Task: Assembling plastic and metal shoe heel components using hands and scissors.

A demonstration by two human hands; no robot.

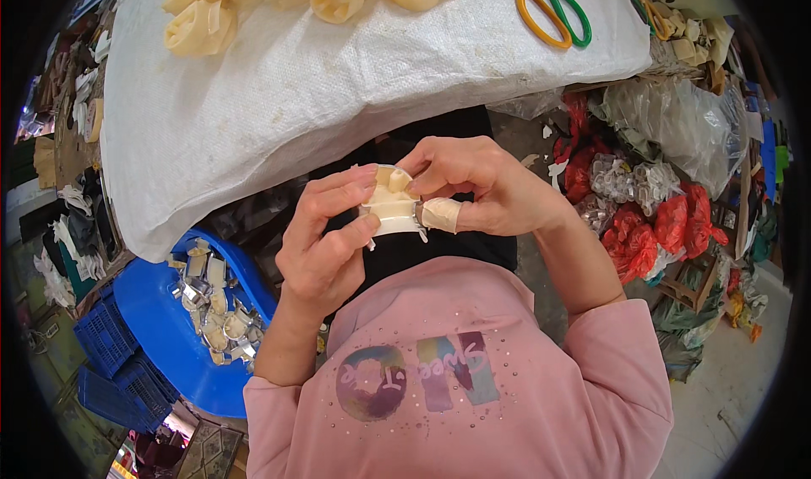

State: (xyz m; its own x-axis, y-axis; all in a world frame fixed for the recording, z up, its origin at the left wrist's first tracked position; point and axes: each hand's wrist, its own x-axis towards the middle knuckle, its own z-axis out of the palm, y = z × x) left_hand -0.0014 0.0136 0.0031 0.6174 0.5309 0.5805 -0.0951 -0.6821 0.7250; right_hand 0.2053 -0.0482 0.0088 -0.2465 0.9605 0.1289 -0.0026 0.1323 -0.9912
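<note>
In the head view, the left grip (pixel 325 247) pinches the left side of a hollow cream piece (pixel 391 215), its thumb and fingers bent around the edge, while the right grip (pixel 490 187) is narrow and holds the right edge, one digit wrapped in a pale covering (pixel 440 215). The piece is thus between the two grips, above the dark-clad lap and just short of the counter (pixel 338 99), which is spread with white woven sheeting. To the left of the left grip and somewhat nearer the body is a blue basin (pixel 144 327); in it lies a jumbled heap of cream and shiny silvery parts (pixel 220 306). Past the basin, farther left, are blue crates (pixel 106 335) whose contents cannot be made out. To the right of the right grip, low down, are red plastic bags (pixel 672 225), their contents hidden, beside a cluster of clear pieces (pixel 634 179) and crumpled clear plastic (pixel 676 124). Beyond both grips, on the counter, sit rounded cream shells (pixel 200 29) and, farther right, scissors with orange and green handles (pixel 553 10).
</note>
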